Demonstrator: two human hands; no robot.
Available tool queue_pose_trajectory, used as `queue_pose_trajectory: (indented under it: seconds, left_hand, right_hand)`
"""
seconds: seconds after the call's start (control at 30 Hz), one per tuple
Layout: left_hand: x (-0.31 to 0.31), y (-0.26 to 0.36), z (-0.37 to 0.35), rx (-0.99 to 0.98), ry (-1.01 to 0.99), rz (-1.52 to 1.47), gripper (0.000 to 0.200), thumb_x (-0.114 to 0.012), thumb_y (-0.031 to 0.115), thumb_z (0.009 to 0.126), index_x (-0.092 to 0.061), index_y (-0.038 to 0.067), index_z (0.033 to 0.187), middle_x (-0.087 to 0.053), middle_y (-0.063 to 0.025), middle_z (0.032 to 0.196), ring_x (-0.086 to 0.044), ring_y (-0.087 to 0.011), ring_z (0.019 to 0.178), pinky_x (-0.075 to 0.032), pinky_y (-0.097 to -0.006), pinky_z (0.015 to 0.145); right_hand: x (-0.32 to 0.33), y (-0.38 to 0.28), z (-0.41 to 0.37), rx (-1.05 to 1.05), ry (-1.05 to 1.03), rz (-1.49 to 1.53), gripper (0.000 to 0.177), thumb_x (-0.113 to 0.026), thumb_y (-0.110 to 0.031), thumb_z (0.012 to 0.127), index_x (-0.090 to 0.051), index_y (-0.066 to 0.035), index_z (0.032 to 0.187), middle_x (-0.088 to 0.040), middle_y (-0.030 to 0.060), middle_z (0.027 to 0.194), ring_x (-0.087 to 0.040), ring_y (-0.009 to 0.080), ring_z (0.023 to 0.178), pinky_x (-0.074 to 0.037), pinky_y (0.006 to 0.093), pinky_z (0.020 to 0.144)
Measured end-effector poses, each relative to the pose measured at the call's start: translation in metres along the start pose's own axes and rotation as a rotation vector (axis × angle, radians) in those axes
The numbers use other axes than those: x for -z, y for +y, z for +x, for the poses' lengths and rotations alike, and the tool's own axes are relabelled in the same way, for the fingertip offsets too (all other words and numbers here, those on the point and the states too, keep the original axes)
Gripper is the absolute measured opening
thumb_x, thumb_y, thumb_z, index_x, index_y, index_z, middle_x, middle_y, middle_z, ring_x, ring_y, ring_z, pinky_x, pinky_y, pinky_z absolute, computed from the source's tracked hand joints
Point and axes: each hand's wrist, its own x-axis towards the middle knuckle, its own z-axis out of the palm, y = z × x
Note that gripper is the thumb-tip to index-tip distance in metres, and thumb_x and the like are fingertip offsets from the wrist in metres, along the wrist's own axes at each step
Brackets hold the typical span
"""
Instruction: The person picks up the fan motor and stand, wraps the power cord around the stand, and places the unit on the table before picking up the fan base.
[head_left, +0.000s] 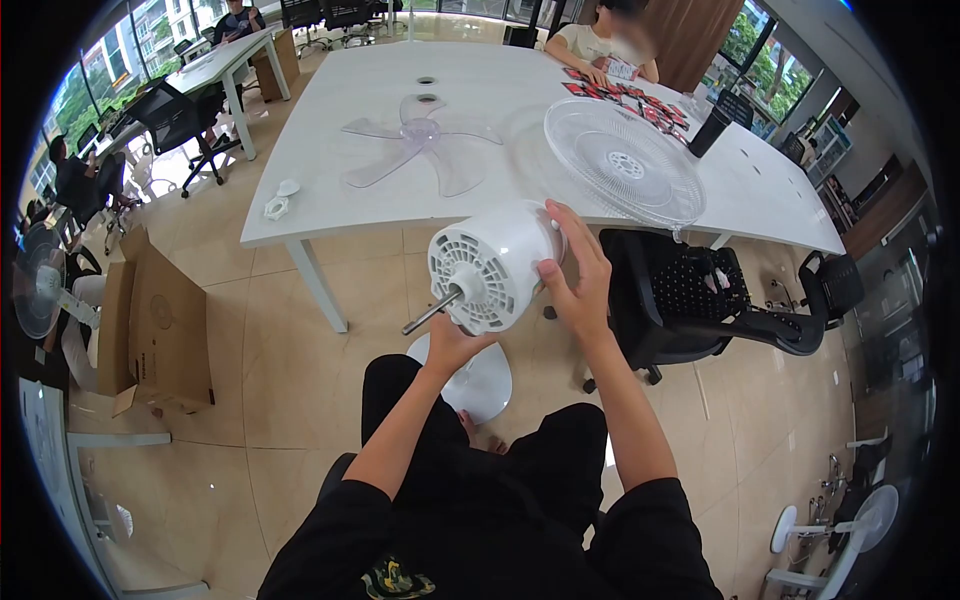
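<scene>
A white fan motor housing (505, 255), with a vented front and a metal shaft pointing toward the lower left, is held up before the table edge. My left hand (455, 345) grips it from below, partly hidden by the housing. Around its right rear side curls my right hand (582, 270), fingers on top and thumb on the near side. Below, between my legs, is a round white base (480, 385). On the table lie a clear fan blade (420, 140) and a white round fan grille (625, 160). Two small white plastic parts (277, 207) rest near the left corner.
A person (605, 45) sits across the white table (330, 130), beside red packets (640, 105) and a black cylinder (710, 132). An open cardboard box (165, 325) stands on the left floor. At right, a black chair (680, 300) is close to the table.
</scene>
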Motion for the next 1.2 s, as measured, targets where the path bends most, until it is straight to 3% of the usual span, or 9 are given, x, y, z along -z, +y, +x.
queue_pose_trajectory:
  seconds: [0.17,0.37,0.47,0.57,0.63,0.73,0.87,0.97,1.2]
  left_hand:
    - [-0.003,-0.011,-0.005,-0.016,0.075,-0.045,0.049,-0.082,0.008,0.069,-0.061,-0.003,0.112,-0.069,-0.0097,0.103,-0.067,-0.0171,0.092,-0.054,-0.0323,0.083]
    - [-0.007,0.010,0.001,0.013,0.074,-0.010,0.042,-0.081,0.008,0.070,-0.063,-0.003,0.106,-0.069,-0.0073,0.098,-0.067,-0.0154,0.087,-0.053,-0.0299,0.079]
    - [0.000,-0.007,-0.003,0.046,0.060,0.048,0.047,-0.084,0.009,0.070,-0.062,-0.003,0.110,-0.067,-0.0074,0.100,-0.065,-0.0161,0.090,-0.052,-0.0312,0.081]
    - [0.006,-0.006,-0.002,0.092,0.035,0.047,0.050,-0.084,0.009,0.070,-0.061,-0.002,0.113,-0.065,-0.0076,0.104,-0.063,-0.0170,0.094,-0.052,-0.0329,0.083]
    - [0.013,-0.015,-0.005,0.131,-0.011,0.090,0.051,-0.085,0.009,0.070,-0.061,-0.002,0.114,-0.064,-0.0074,0.105,-0.062,-0.0171,0.094,-0.052,-0.0331,0.084]
    - [0.017,-0.020,-0.006,0.151,0.005,0.086,0.054,-0.085,0.008,0.072,-0.059,-0.002,0.118,-0.063,-0.0083,0.110,-0.061,-0.0182,0.099,-0.051,-0.0339,0.088]
    - [0.013,-0.010,-0.003,0.167,-0.054,0.081,0.054,-0.077,0.000,0.077,-0.054,0.001,0.125,-0.060,-0.0109,0.119,-0.059,-0.0200,0.110,-0.049,-0.0359,0.096]
    - [0.010,-0.005,-0.003,0.154,-0.040,0.046,0.053,-0.076,0.000,0.077,-0.054,0.001,0.125,-0.060,-0.0111,0.119,-0.058,-0.0204,0.110,-0.049,-0.0372,0.097]
    - [0.014,0.004,-0.010,0.178,-0.103,0.023,0.054,-0.077,0.000,0.077,-0.054,0.002,0.125,-0.059,-0.0093,0.117,-0.058,-0.0193,0.109,-0.048,-0.0359,0.096]
  right_hand:
    - [0.005,-0.002,-0.001,-0.023,-0.001,-0.023,0.056,-0.078,-0.013,0.079,-0.059,0.000,0.130,-0.061,0.0195,0.133,-0.060,0.0365,0.120,-0.047,0.0398,0.102]
    - [0.006,0.008,-0.049,-0.198,0.065,0.080,0.064,-0.072,-0.018,0.089,-0.044,-0.001,0.144,-0.049,0.0218,0.145,-0.046,0.0350,0.136,-0.037,0.0396,0.111]
    - [-0.019,0.052,-0.162,-0.593,0.129,0.122,0.051,-0.067,-0.018,0.093,-0.051,-0.001,0.138,-0.058,0.0215,0.135,-0.054,0.0359,0.127,-0.040,0.0409,0.107]
    - [-0.054,0.079,-0.340,-0.782,-0.206,-0.183,0.050,-0.072,-0.027,0.088,-0.059,0.000,0.127,-0.062,0.0219,0.127,-0.058,0.0385,0.119,-0.044,0.0435,0.103]
    - [-0.052,0.048,-0.406,-1.007,-0.317,-0.084,0.052,-0.071,-0.031,0.087,-0.059,-0.002,0.128,-0.062,0.0209,0.126,-0.056,0.0382,0.121,-0.045,0.0433,0.103]
    - [-0.043,0.026,-0.379,-0.805,-0.436,-0.264,0.048,-0.069,-0.032,0.087,-0.061,-0.003,0.125,-0.064,0.0199,0.123,-0.057,0.0379,0.119,-0.045,0.0422,0.103]
    - [-0.050,0.050,-0.395,-0.987,-0.245,0.088,0.039,-0.068,-0.034,0.087,-0.068,-0.005,0.113,-0.067,0.0183,0.115,-0.060,0.0375,0.111,-0.045,0.0432,0.100]
    - [-0.053,0.067,-0.426,-1.085,-0.662,-0.144,0.036,-0.069,-0.032,0.086,-0.070,-0.004,0.109,-0.068,0.0188,0.113,-0.059,0.0374,0.112,-0.046,0.0437,0.098]
    - [-0.056,0.065,-0.425,-1.023,-0.482,0.031,0.040,-0.068,-0.033,0.087,-0.069,-0.002,0.112,-0.069,0.0205,0.111,-0.063,0.0374,0.109,-0.049,0.0433,0.096]
